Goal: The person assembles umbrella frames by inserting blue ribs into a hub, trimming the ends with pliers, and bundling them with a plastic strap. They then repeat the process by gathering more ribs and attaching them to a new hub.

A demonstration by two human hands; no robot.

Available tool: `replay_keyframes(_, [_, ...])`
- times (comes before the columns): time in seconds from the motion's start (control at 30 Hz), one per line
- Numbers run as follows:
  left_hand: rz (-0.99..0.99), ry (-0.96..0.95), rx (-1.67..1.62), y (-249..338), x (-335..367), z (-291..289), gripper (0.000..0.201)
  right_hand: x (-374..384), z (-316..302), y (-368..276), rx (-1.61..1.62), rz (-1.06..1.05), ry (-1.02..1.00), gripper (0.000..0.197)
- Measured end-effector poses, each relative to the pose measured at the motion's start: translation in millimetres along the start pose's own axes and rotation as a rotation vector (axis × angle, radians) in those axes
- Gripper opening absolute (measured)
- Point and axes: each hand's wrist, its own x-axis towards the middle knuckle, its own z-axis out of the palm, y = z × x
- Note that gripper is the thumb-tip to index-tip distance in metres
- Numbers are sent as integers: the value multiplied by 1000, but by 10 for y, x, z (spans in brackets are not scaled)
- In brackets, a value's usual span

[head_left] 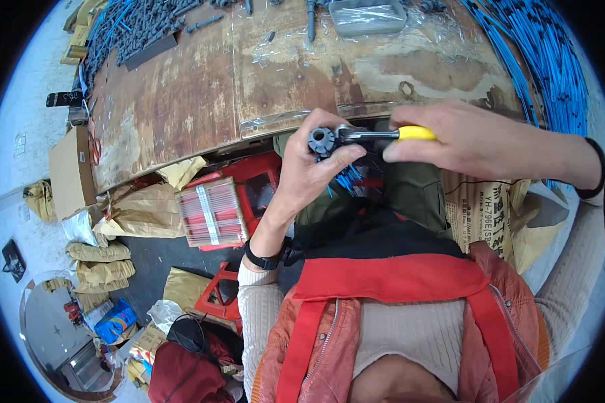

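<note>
Yellow-handled ratchet and grey connector in closed hands

A yellow-handled ratchet, dark grey toothed part, blue cables, red stool.

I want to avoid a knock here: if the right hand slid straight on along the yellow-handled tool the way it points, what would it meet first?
Most likely the left hand, which grips the grey toothed part at the tool's far end. The right hand points that way, though depth is hard to judge.
</note>
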Motion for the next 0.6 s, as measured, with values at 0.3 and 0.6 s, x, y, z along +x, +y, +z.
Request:
replay_keyframes(0.3, [220,95,-82,-201,-28,-127,35,208,514,425,333,-162,149,35])
replay_keyframes(0.6, [55,84,-86,28,-124,-154,30,192,528,336,247,-204,142,33])
